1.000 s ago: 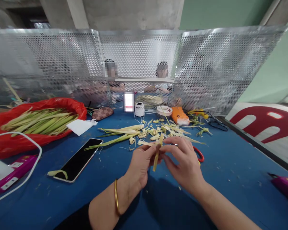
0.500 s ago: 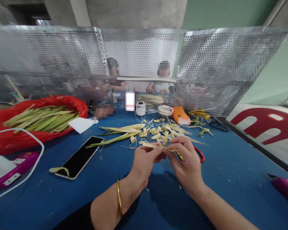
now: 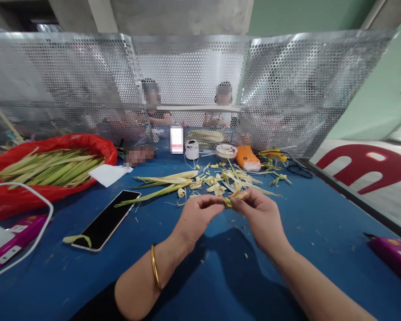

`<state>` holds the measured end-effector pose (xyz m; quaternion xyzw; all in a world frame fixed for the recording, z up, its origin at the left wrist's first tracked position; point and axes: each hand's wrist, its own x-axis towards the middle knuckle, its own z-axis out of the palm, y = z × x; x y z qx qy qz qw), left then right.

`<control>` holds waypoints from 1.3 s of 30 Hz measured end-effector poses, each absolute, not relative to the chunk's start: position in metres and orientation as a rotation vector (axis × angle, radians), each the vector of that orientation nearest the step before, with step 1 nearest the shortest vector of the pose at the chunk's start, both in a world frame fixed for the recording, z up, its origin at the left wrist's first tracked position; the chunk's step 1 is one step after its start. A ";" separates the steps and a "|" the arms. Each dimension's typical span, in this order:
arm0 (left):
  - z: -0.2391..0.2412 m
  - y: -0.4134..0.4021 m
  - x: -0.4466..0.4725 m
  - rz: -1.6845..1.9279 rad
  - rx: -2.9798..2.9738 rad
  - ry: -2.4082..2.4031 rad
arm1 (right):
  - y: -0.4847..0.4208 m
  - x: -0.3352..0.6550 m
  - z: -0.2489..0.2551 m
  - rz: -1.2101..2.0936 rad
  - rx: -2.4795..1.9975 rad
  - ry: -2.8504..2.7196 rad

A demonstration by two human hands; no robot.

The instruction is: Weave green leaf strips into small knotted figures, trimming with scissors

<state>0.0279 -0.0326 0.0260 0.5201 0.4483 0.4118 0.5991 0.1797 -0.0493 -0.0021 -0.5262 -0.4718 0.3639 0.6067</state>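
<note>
My left hand (image 3: 198, 216) is closed, its thumb and fingers pinching a small folded strip of yellow-green leaf (image 3: 227, 203) that looks like husk. On the other end, the thumb and fingers of my right hand (image 3: 262, 216) are also pinched, and a pale part of the strip rises between the hands. Both hands are just above the blue table (image 3: 190, 285), fingertips almost touching. Right behind them lies a scatter of pale cut leaf pieces (image 3: 215, 188). Longer leaf strips (image 3: 167, 180) lie to the left of that scatter.
A phone (image 3: 107, 220) and a red bag (image 3: 63, 196) of long leaves are on the left. At the back stand a white thread spool (image 3: 191, 150), a roll of tape (image 3: 226, 151) and an orange packet (image 3: 248, 158). A perforated metal screen (image 3: 194, 62) stands behind, with people beyond it.
The strip is now folded more compactly between my fingertips, and my right fingers have closed in over it. A red loop beside my right hand no longer shows. The whole view shifted slightly.
</note>
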 end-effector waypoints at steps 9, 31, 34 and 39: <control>0.017 -0.033 0.030 0.947 1.373 1.025 | -0.050 0.178 -0.001 0.917 -1.189 -1.010; 0.006 -0.036 0.038 0.992 0.995 0.941 | -0.056 0.168 0.006 1.037 -1.108 -0.945; 0.005 -0.037 0.039 0.960 0.953 0.918 | -0.056 0.168 0.006 1.015 -1.125 -0.948; 0.010 -0.042 0.040 0.883 0.865 0.802 | -0.057 0.168 0.002 0.928 -1.138 -0.956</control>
